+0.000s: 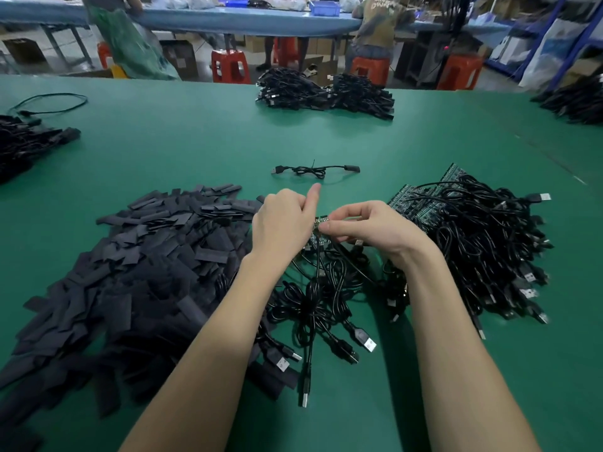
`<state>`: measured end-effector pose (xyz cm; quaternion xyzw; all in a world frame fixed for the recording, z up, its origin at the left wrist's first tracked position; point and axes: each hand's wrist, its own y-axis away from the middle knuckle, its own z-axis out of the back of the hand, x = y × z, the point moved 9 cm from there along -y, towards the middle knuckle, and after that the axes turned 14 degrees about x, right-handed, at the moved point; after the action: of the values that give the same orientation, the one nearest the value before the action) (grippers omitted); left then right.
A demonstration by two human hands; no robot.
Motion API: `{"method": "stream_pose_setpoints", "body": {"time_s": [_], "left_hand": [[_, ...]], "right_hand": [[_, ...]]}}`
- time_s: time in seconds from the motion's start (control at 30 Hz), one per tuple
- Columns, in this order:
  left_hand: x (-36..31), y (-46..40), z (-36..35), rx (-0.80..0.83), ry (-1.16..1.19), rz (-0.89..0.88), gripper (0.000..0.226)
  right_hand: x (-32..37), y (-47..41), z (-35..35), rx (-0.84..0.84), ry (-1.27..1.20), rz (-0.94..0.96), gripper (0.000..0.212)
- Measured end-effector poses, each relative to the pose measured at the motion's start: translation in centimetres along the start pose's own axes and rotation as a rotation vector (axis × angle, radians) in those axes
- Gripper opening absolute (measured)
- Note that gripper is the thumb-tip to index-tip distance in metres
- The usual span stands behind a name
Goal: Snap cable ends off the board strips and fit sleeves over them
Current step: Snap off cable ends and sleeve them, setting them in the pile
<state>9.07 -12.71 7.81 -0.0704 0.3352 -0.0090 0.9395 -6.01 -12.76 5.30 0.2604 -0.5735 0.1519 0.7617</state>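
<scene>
Green felt covers the counter, where the left hand and right hand both pinch a small board strip just right of the black sleeve pile, cables dangling below.

On the tabletop, the sleeves are heaped at 9 o'clock, the boards with their cables piled at 3. A strip sits at centre between both hands, its cables trailing toward 6. One finished cable lies at 12, a bundle beyond it.
</scene>
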Motion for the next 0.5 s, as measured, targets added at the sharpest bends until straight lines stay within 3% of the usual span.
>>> {"method": "stream_pose_setpoints", "body": {"time_s": [0.13,0.33,0.5], "left_hand": [[-0.2,0.2,0.0,-0.024,0.026,-0.044,0.072],[-1.4,0.2,-0.1,-0.038,0.142,-0.159,0.071],[-1.9,0.6,0.6,-0.092,0.219,-0.217,0.071]], "right_hand": [[-0.4,-0.3,-0.4,0.006,-0.023,-0.025,0.017],[-0.4,-0.2,-1.1,0.068,-0.173,0.000,0.032],[-0.4,-0.1,-1.5,0.131,-0.253,-0.007,0.015]]}}
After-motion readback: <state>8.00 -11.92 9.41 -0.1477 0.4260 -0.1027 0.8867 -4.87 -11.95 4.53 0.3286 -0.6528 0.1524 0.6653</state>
